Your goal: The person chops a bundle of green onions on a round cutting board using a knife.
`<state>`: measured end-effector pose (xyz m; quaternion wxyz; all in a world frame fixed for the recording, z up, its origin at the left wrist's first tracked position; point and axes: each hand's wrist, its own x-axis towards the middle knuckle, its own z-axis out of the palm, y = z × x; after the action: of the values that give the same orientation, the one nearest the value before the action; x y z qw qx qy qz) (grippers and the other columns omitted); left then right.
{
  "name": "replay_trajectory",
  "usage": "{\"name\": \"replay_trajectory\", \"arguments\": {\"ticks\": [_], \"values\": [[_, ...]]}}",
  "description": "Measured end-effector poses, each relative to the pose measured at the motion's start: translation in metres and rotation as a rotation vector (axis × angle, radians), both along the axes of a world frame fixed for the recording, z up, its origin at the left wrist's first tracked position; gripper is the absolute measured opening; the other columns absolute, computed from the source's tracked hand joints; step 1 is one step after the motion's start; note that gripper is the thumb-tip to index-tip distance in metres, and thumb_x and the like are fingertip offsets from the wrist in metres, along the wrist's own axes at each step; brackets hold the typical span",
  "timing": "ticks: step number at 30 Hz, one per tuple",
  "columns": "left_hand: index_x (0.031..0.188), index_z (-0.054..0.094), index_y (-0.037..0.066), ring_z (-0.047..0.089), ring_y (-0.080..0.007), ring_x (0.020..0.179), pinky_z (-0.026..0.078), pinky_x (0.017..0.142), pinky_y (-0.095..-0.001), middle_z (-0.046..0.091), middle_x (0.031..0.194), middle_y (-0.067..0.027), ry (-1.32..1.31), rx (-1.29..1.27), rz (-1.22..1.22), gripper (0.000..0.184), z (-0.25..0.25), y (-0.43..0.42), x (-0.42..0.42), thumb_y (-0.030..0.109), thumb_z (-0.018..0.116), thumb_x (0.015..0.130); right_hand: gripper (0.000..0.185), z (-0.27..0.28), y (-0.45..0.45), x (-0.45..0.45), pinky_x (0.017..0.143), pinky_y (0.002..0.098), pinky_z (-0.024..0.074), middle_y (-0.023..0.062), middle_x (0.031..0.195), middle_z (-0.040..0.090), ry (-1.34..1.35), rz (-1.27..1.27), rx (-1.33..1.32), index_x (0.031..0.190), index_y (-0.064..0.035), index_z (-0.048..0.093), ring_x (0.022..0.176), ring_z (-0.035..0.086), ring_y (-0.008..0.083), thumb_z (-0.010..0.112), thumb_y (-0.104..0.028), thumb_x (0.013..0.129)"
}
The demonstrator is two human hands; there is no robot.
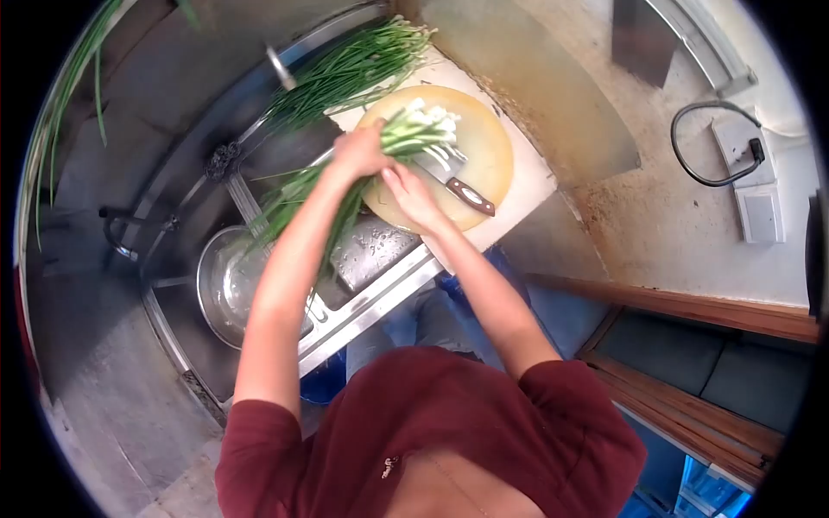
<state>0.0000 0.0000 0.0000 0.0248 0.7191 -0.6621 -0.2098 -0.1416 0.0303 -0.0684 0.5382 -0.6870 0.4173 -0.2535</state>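
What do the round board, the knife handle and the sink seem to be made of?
Round board: perhaps plastic, possibly wood; pale yellow, smooth-looking, no grain I can make out.
Knife handle: wood or wood-look plastic; brown with a pale patch.
Sink: most likely stainless steel; silvery grey, with bright reflections along its rim.

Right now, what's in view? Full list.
Round cutting board: one, yellowish, on counter
Held scallions: one bunch, green-and-white, over board
Loose scallions: one pile, green, beyond sink
Knife: one, brown-handled, on board
Sink: one, silver, left of board
Round bowl: one, silvery, in sink
Mesh clump: one, dark grey, sink's far edge
Power cable: one, black, picture right
Wall plates: two, white, by cable
Shirt: one, maroon, bottom
Left hand: one, bare, around held scallions
Right hand: one, bare, beside left hand
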Motion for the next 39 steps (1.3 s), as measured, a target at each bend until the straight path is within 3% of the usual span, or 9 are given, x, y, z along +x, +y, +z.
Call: {"name": "replay_trajectory", "arguments": {"ticks": [2, 3, 12, 18, 22, 25, 28, 34, 39], "values": [[0.126, 0.045, 0.011, 0.060, -0.0347, 0.096, 0.049, 0.079, -0.0455, 0.061, 0.105, -0.0151, -0.181, -0.071, -0.060, 0.073, -0.046, 0.004, 0.023, 0.026, 0.076, 0.060, 0.029, -0.007, 0.011, -0.006, 0.086, 0.0434, 0.0403, 0.0168, 0.107, 0.054, 0.395, -0.001, -0.357, 0.098, -0.0012, 0.056, 0.098, 0.052, 0.0314, 0.059, -0.025, 0.082], [0.126, 0.045, 0.010, 0.060, -0.0341, 0.095, 0.048, 0.079, -0.0459, 0.060, 0.101, -0.0144, -0.097, -0.168, -0.062, 0.074, -0.092, -0.015, -0.086, 0.024, 0.076, 0.060, 0.026, -0.019, -0.004, -0.130, 0.082, 0.0432, 0.0413, 0.0148, 0.101, 0.054, 0.652, -0.022, -0.661, 0.094, -0.0016, 0.056, 0.094, 0.052, 0.0311, 0.059, -0.024, 0.080], [0.128, 0.041, 0.009, 0.057, -0.0330, 0.096, 0.045, 0.080, -0.0467, 0.056, 0.103, -0.0157, -0.069, -0.195, 0.006, 0.078, -0.085, -0.024, -0.056, 0.025, 0.076, 0.061, 0.022, -0.055, -0.024, -0.147, 0.084, 0.0423, 0.0419, 0.0134, 0.094, 0.053, 0.851, -0.167, -0.586, 0.092, -0.0018, 0.057, 0.096, 0.050, 0.0300, 0.057, -0.019, 0.078], [0.139, 0.024, 0.002, 0.044, -0.0411, 0.117, 0.034, 0.096, -0.0556, 0.043, 0.125, -0.0265, -0.080, -0.040, 0.051, 0.107, -0.070, -0.028, -0.060, 0.041, 0.080, 0.056, 0.021, 0.016, 0.034, -0.240, 0.067, 0.0458, 0.0466, 0.0175, 0.081, 0.057, 0.712, -0.391, -0.442, 0.083, -0.0020, 0.054, 0.075, 0.057, 0.0385, 0.062, -0.019, 0.074], [0.141, 0.009, -0.007, 0.024, -0.0429, 0.133, 0.016, 0.108, -0.0562, 0.022, 0.143, -0.0314, -0.117, -0.064, -0.121, 0.132, -0.050, -0.042, -0.071, 0.055, 0.081, 0.050, 0.029, 0.040, 0.052, -0.238, 0.062, 0.0323, 0.0465, 0.0107, 0.072, 0.057, 0.297, -0.603, -0.145, 0.101, -0.0013, 0.055, 0.063, 0.055, 0.0199, 0.066, -0.018, 0.080], [0.142, 0.010, -0.006, 0.025, -0.0416, 0.134, 0.017, 0.108, -0.0572, 0.023, 0.143, -0.0305, -0.156, 0.086, -0.156, 0.132, -0.047, -0.070, -0.082, 0.057, 0.080, 0.049, 0.034, 0.025, 0.037, -0.218, 0.057, 0.0279, 0.0441, 0.0068, 0.065, 0.056, 0.185, -0.598, 0.035, 0.112, -0.0011, 0.053, 0.059, 0.051, 0.0105, 0.062, -0.018, 0.084], [0.140, 0.016, -0.005, 0.043, -0.0380, 0.118, 0.036, 0.095, -0.0536, 0.041, 0.130, -0.0245, -0.097, -0.041, -0.214, 0.128, -0.082, -0.068, -0.087, 0.056, 0.081, 0.049, 0.025, 0.013, -0.009, -0.194, 0.064, 0.0441, 0.0472, 0.0195, 0.078, 0.063, 0.357, -0.444, -0.127, 0.104, -0.0008, 0.055, 0.073, 0.059, 0.0416, 0.051, -0.012, 0.082], [0.132, 0.036, 0.004, 0.054, -0.0277, 0.098, 0.045, 0.077, -0.0453, 0.053, 0.109, -0.0131, -0.232, -0.350, -0.184, 0.081, -0.098, -0.039, -0.114, 0.034, 0.074, 0.067, 0.025, 0.000, -0.050, -0.139, 0.073, 0.0493, 0.0487, 0.0226, 0.084, 0.064, 0.740, -0.307, -0.272, 0.102, -0.0019, 0.055, 0.076, 0.062, 0.0408, 0.049, -0.017, 0.083], [0.129, 0.036, 0.000, 0.056, -0.0240, 0.093, 0.047, 0.075, -0.0429, 0.052, 0.102, -0.0100, -0.320, -0.292, -0.224, 0.093, -0.096, -0.037, -0.112, 0.054, 0.072, 0.063, 0.025, 0.008, -0.060, -0.138, 0.074, 0.0492, 0.0486, 0.0228, 0.080, 0.064, 0.790, -0.229, -0.097, 0.100, -0.0011, 0.055, 0.077, 0.063, 0.0394, 0.051, -0.018, 0.083]]}}
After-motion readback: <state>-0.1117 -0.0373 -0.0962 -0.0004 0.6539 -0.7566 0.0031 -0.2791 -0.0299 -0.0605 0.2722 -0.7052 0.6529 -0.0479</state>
